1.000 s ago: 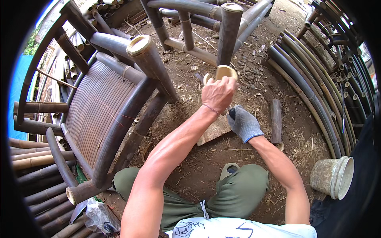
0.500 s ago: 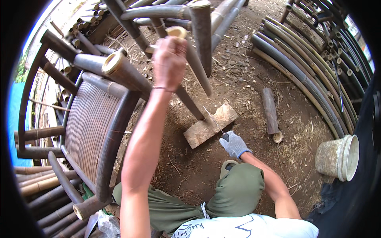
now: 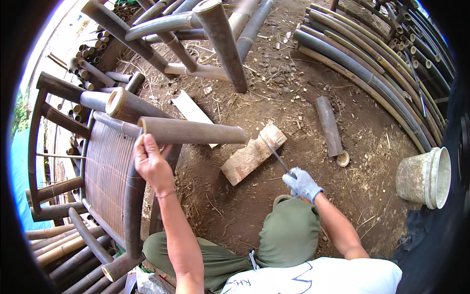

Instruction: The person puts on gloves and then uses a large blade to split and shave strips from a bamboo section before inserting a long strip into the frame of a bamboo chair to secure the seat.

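Directions are by clock face from the seated person, with twelve straight ahead.

The left hand [image 3: 154,164], bare, is between ten and eleven o'clock. It is closed on the near end of a dark bamboo piece [image 3: 196,131], thumb against its side, some fingers hidden behind. The piece is at eleven o'clock, held clear of the ground, its far end pointing toward three.

The right hand [image 3: 302,183], in a grey knitted glove, is at one o'clock. Its fingers are wrapped around the dark handle of a knife [image 3: 279,159]. The narrow blade points toward eleven, its tip over a wooden block [image 3: 245,159] at twelve o'clock; I cannot tell whether blade and wood touch. The block lies on the bare soil, its surface rough and chipped.

A short bamboo tube [image 3: 328,125] lies at one o'clock, with a pale round cut end showing near it. A dirty white bucket [image 3: 416,176] is at two. A bamboo chair [image 3: 110,166] with a slatted panel occupies ten o'clock, and a pale strip [image 3: 192,109] lies on the ground beyond the held piece.
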The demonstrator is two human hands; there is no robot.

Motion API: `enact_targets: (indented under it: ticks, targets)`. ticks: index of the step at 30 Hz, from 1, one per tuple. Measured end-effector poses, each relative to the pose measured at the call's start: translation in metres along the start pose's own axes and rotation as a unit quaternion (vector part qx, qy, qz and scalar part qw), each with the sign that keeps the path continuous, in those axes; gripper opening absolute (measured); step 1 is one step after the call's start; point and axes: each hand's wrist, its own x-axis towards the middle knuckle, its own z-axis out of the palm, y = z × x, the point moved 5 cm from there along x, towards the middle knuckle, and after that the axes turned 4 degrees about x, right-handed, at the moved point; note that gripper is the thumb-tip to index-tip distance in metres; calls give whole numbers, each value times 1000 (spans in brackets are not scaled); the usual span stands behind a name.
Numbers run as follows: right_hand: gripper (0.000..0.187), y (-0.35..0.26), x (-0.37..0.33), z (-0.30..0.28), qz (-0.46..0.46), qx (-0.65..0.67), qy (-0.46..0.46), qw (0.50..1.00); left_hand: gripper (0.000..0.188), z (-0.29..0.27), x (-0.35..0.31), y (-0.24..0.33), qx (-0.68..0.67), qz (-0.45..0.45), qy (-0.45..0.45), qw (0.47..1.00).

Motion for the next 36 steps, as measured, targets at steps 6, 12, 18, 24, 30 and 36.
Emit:
enact_targets:
  ticks: [6,12,18,24,30,36]
  targets:
    - [41,0,3,30,27,55,92,994,26,34,-24,-25,-6,31,-94,995]
    - [39,-32,33,25,-27,48,121,991,24,75,-54,-16,68,158,-187,967]
    - [32,-90,-39,-14,-125,146,158,969,28,101,-78,-12,2,117,-303,946]
    - [39,-191,-137,-44,-214,83,135,964,27,118,-98,7,-61,128,-348,927]
    - [32,-238,-165,-32,-188,104,47,975,28,116,-115,13,-79,135,-370,916]
    - [30,-232,-154,-24,-198,30,46,979,31,117,-123,21,-48,158,-370,914]
